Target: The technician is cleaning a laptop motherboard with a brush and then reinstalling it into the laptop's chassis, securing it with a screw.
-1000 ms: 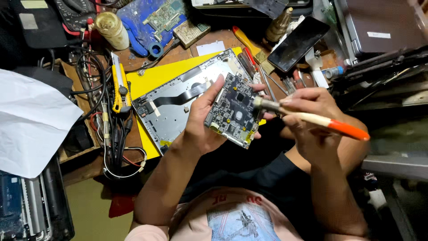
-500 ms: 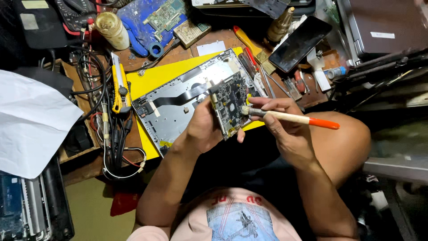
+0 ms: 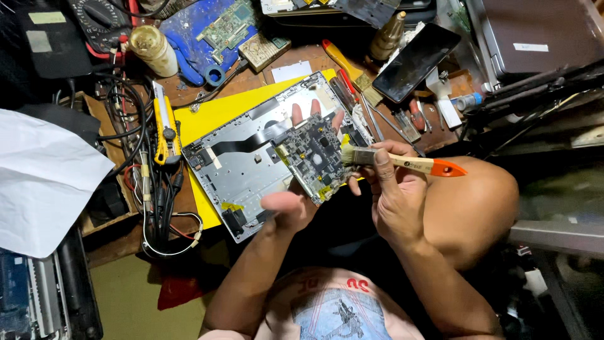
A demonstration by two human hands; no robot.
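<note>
My left hand holds a dark circuit board upright by its edges, fingertips showing above its top and the thumb low at its near corner. My right hand grips a small paint brush with a pale wooden handle and orange end. Its bristles touch the right edge of the board. Behind the board lies an opened grey laptop chassis with a black ribbon cable, resting on a yellow sheet.
A yellow utility knife and tangled black cables lie left. A black phone, screwdrivers, a small bottle and a blue mat with a green board are behind. White paper lies far left; a closed laptop sits top right.
The board and brush have shifted up and left over the chassis. The brush has swung from lying across the board to touching its right edge, and my left thumb has dropped lower.
</note>
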